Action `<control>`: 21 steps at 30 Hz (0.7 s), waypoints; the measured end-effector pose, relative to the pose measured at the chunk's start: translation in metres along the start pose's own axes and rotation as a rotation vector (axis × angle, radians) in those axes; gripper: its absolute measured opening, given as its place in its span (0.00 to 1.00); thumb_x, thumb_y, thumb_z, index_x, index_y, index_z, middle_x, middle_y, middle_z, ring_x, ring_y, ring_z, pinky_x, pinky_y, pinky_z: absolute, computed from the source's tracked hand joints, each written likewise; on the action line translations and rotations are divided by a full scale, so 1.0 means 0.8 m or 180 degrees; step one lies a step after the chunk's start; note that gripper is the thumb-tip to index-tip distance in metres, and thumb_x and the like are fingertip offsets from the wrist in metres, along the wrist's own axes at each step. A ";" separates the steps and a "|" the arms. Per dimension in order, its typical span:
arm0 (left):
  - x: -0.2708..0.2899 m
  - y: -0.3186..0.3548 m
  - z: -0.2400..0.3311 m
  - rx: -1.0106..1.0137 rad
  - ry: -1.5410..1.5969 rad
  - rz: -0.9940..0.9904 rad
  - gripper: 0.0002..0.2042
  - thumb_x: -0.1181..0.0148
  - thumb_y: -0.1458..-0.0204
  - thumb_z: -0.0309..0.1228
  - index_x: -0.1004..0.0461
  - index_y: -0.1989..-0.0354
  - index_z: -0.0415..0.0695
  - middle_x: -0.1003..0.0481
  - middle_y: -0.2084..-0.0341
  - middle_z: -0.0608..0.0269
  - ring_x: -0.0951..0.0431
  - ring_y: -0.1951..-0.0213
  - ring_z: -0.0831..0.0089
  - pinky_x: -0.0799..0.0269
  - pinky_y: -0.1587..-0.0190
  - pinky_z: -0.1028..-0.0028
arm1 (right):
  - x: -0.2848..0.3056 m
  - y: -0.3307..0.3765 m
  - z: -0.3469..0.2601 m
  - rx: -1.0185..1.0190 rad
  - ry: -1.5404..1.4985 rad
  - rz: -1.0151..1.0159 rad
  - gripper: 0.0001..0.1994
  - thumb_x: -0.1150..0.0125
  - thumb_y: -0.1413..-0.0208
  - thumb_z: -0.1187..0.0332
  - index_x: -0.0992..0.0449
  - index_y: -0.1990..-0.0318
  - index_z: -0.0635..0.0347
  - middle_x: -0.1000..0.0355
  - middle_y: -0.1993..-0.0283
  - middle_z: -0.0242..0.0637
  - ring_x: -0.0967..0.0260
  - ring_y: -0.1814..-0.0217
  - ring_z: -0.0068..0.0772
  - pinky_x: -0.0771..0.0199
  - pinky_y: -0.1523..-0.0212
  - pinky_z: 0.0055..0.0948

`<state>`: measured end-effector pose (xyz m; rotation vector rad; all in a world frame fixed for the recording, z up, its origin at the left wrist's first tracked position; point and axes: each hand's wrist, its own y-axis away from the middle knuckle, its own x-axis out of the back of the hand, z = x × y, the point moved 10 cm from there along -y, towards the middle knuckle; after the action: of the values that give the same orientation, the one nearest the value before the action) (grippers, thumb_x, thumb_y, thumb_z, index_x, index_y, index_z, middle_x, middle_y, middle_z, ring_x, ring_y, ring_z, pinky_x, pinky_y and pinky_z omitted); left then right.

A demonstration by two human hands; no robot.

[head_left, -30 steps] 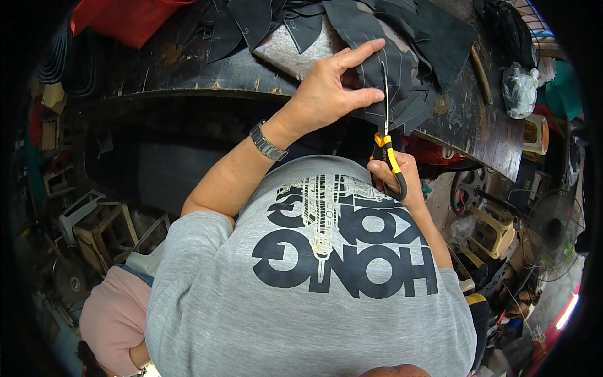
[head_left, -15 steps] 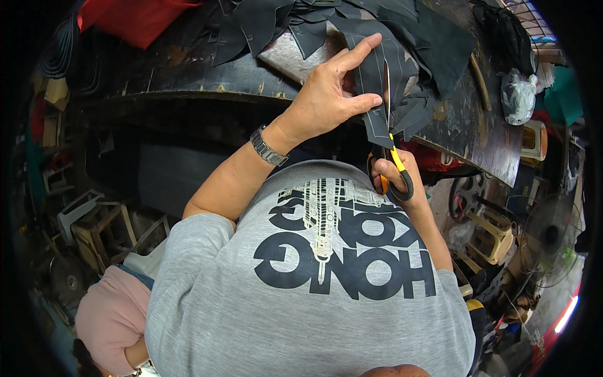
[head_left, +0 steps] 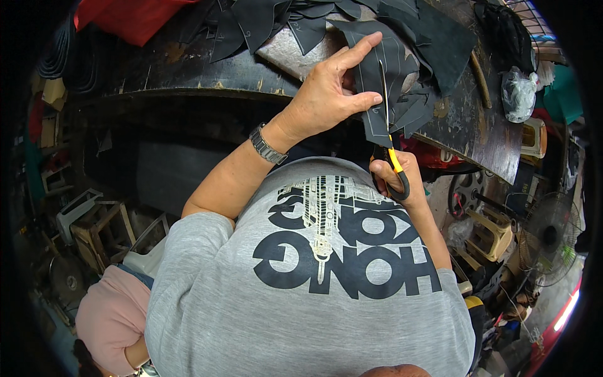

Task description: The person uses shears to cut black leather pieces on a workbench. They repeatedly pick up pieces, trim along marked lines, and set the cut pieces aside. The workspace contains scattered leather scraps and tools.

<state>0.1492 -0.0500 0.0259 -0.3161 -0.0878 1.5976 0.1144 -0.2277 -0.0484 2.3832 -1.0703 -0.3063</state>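
Observation:
My right hand (head_left: pixel 402 176) grips a pair of scissors (head_left: pixel 395 160) with yellow and black handles, thumb through one loop. Their blades point away from me along a piece of black sheet material, perhaps leather (head_left: pixel 370 81), marked with pale lines. My left hand (head_left: pixel 336 91) holds that piece from its left side, thumb and index finger laid on top near the blades and the other fingers partly hidden beneath. Several cut black pieces (head_left: pixel 251 22) with pale marks lie beyond my left hand, and small scraps (head_left: pixel 414 113) lie right of the blades.
The dark worn table (head_left: pixel 188 72) bears red material (head_left: pixel 129 19) at far left and a wooden stick (head_left: pixel 480 81) at right. A clear plastic bag (head_left: pixel 519 97) hangs by the right edge. Stools (head_left: pixel 103 232) and a fan (head_left: pixel 549 229) stand around. Another person's pink sleeve (head_left: pixel 113 314) shows at lower left.
The scissor blades have drawn closer together along the marked piece, and the handles have closed in my right hand. My left hand stays nearly in place.

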 end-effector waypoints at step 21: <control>0.010 0.003 0.009 -0.0015 -0.0375 0.0136 0.39 0.35 0.50 0.18 0.48 0.29 0.40 0.38 0.36 0.59 0.30 0.45 0.78 0.31 0.41 0.74 | -0.007 -0.023 -0.011 0.0177 -0.0210 -0.0152 0.20 0.31 0.49 0.52 0.27 0.72 0.62 0.30 0.82 0.33 0.33 0.83 0.21 0.32 0.81 0.20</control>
<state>0.1449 -0.0412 0.0311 -0.2287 -0.1766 1.6581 0.1256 -0.2097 -0.0505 2.4663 -1.0655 -0.3792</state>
